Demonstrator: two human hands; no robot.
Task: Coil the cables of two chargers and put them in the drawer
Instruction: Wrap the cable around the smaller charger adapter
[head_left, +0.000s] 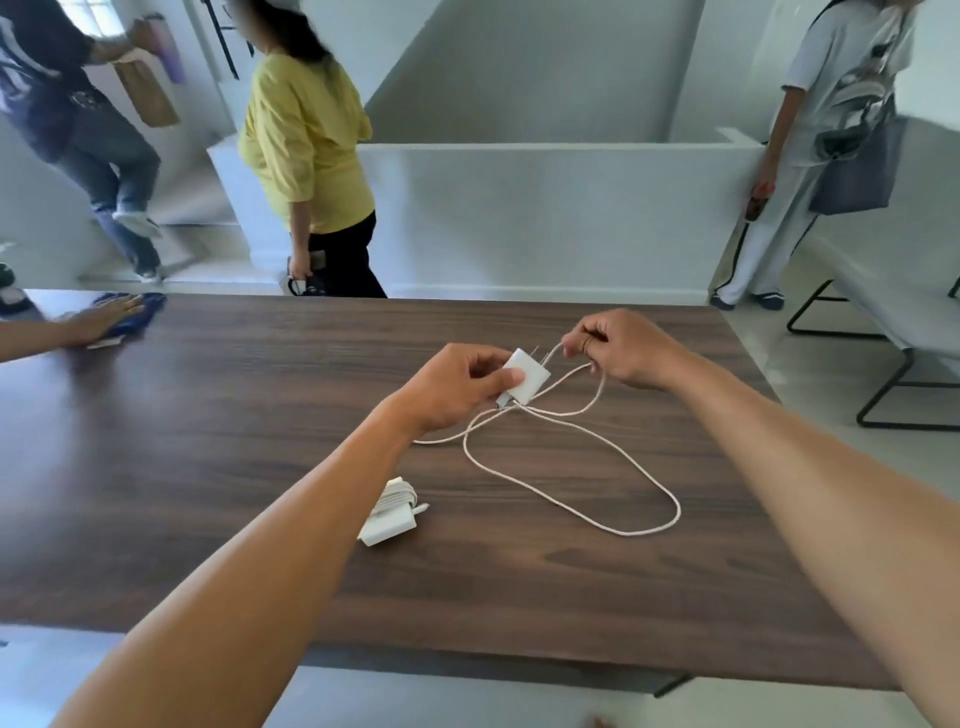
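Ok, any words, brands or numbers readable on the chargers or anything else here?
None can be read.
Held charger, in the left hand: plain white, no marking shows.
Coiled charger on the table: plain white too.
Dark shirt, far left: white print, too blurred.

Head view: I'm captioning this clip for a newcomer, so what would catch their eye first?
First, the two hands mid-table: the left hand holds a white charger plug while the right hand pinches its cable, whose loose loop sprawls across the dark wooden table. Nearer the person lies a second charger, its cable already wound.
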